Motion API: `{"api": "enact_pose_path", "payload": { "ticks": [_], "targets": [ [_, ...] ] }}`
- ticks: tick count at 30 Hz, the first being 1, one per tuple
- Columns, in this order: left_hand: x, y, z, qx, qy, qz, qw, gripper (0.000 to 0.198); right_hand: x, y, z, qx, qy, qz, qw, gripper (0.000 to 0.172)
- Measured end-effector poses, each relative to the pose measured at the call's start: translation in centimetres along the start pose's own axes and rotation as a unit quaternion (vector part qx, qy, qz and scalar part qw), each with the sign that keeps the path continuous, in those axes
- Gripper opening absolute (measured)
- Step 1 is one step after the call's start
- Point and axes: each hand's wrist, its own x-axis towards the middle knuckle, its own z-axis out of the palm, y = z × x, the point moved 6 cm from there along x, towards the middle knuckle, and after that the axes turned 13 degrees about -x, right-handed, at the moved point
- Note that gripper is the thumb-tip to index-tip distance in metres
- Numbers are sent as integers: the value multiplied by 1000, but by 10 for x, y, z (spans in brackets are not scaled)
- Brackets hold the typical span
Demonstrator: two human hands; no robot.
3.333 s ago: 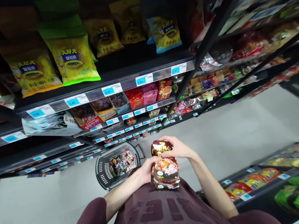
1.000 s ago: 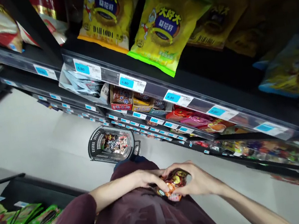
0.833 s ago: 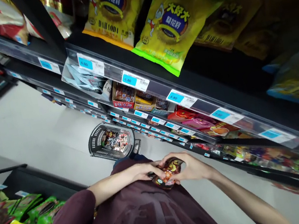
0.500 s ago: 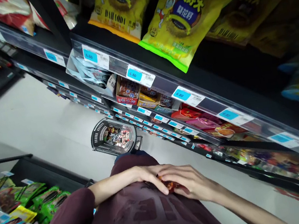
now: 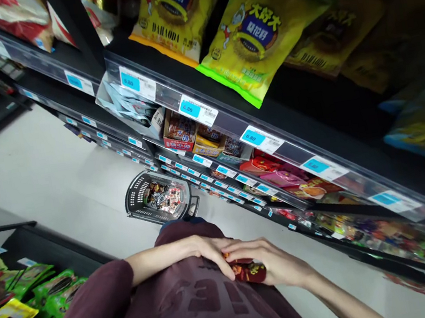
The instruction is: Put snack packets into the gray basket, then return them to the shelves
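Observation:
A small dark red snack packet (image 5: 247, 271) with orange and yellow print is held close against the front of my maroon shirt. My right hand (image 5: 274, 260) is closed around its right side, fingers laid over the top. From the left, my left hand (image 5: 208, 251) grips the packet's other end, its thumb or finger pointing down along it. The fingers of both hands meet and overlap, so part of the packet is hidden. Beyond my body on the floor stands a dark shopping basket (image 5: 137, 197) with several small packaged goods inside.
Black shelving with a price-tagged edge (image 5: 227, 129) runs diagonally along the right. Yellow snack bags (image 5: 248, 33) lie on its upper shelf, with boxed snacks (image 5: 177, 132) below. A low rack of green packets (image 5: 57, 288) stands at left. Pale floor (image 5: 76, 171) lies between.
More of the red packet shows between my hands, its printed face turned into view. My right hand has shifted slightly, and the camera view has moved a little.

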Motion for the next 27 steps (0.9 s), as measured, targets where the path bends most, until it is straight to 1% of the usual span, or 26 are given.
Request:
{"api": "enact_pose_path", "payload": {
  "ticks": [2, 3, 6, 8, 10, 13, 16, 17, 18, 19, 20, 21, 22, 23, 24, 25, 27],
  "targets": [
    [2, -5, -3, -18, 0, -5, 1000, 91, -1, 6, 9, -10, 14, 0, 1000, 44],
    [2, -5, -3, -22, -6, -4, 1000, 92, -2, 8, 14, -14, 33, -7, 999, 43],
    [4, -2, -3, -18, -28, -1, 999, 97, -7, 13, 26, -26, 113, -45, 992, 42],
    [5, -1, -6, -14, -42, 3, 999, 100, -11, 19, 34, -29, 164, -52, 985, 40],
    [6, -3, -11, -10, -55, 6, 998, 97, -13, 27, 41, -14, 206, -32, 978, 40],
    [6, -14, -18, -8, -64, -8, 998, 86, -17, 42, 50, 40, 260, 19, 965, 39],
    [9, -26, -29, -41, -51, -26, 997, 80, -22, 58, 59, 71, 304, 74, 947, 29],
    [11, -28, -37, -47, -33, -28, 998, 76, -24, 64, 60, 72, 326, 92, 938, 26],
    [15, -29, -48, -24, 5, -26, 999, 69, -27, 70, 62, 71, 351, 111, 927, 24],
    [19, -29, -64, 27, 65, -21, 997, 62, -30, 77, 63, 68, 378, 127, 914, 23],
    [23, -26, -84, 97, 138, -15, 986, 57, -34, 84, 63, 63, 403, 140, 902, 22],
    [27, -20, -105, 177, 216, -8, 960, 52, -37, 92, 64, 52, 425, 149, 891, 22],
    [31, -14, -126, 242, 285, -4, 927, 46, -40, 100, 64, 35, 444, 156, 882, 21],
    [36, -8, -145, 284, 332, -3, 900, 41, -42, 109, 63, 14, 458, 163, 874, 21],
    [41, -2, -163, 314, 366, 0, 876, 40, -43, 119, 62, -5, 468, 169, 867, 21],
    [47, 3, -180, 340, 388, 3, 857, 43, -43, 130, 61, -23, 477, 176, 861, 21],
    [59, 13, -206, 393, 410, 18, 823, 47, -39, 154, 58, -47, 487, 191, 851, 21]
  ]
}}
